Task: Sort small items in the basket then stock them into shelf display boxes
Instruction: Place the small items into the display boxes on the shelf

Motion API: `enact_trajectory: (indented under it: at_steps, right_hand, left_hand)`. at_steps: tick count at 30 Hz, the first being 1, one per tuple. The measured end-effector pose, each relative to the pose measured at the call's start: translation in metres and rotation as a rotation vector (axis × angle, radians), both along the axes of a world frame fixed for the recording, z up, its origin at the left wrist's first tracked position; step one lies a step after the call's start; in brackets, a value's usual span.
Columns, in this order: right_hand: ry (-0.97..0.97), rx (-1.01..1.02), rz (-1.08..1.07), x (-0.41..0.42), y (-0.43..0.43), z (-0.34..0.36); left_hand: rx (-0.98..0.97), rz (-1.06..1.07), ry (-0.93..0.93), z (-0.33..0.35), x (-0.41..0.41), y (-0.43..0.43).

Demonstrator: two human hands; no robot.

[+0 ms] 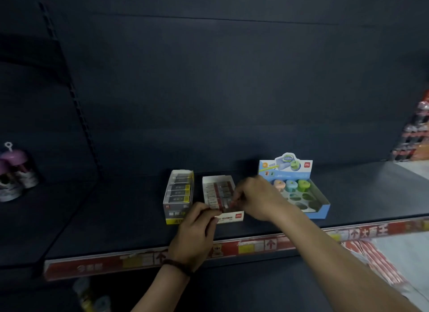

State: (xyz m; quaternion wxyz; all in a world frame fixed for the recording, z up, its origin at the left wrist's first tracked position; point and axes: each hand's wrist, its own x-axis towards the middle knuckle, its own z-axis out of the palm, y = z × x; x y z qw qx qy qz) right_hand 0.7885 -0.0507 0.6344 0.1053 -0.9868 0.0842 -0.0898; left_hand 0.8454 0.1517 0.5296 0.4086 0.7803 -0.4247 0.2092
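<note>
- Three display boxes were seen lined up on the dark shelf (116,218). A grey-and-yellow box (173,215) sat at nine o'clock of the white box (229,217), and a blue sharpener box (321,209) at its three o'clock.
- Stocking was judged to be the step in hand, with rows of red-striped erasers (218,191) already packed in the white box. The basket was not in view.
- A small reddish piece (224,210), probably another eraser, was pinched at the box's six o'clock edge. Blur kept its exact shape from being told.
- The left hand (196,232) was brought in from six o'clock, knuckles up, fingertips closed on that piece's near end.
- The right hand (257,197) was reached across from four o'clock, its fingers (239,194) curled down and nipping the far end.
- For the next move, it was judged that the piece would need to be squared with the rows and pressed into the front gap without disturbing its neighbours.
</note>
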Motion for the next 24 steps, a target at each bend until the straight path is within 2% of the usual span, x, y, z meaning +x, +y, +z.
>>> enact_trajectory:
  at_steps: [4, 12, 17, 20, 24]
  right_hand:
    - [0.061, -0.070, 0.043, 0.009, 0.004, -0.002]
    - [0.158, -0.183, -0.004, 0.017, 0.007, -0.003]
    - [0.307, -0.059, 0.049, 0.019, 0.007, 0.013]
    - [0.241, -0.044, 0.044, 0.006, 0.008, 0.019]
    - [-0.103, 0.141, -0.014, -0.047, 0.008, 0.007]
  left_hand:
    - [0.009, 0.003, 0.027, -0.002, 0.001, 0.000]
    - [-0.003, -0.001, 0.012, -0.002, 0.002, -0.002]
    - [0.007, 0.000, 0.030, -0.001, 0.001, -0.001]
    - [0.023, -0.015, 0.066, 0.000, 0.005, 0.001]
    - [-0.036, 0.011, 0.026, 0.010, -0.010, 0.008]
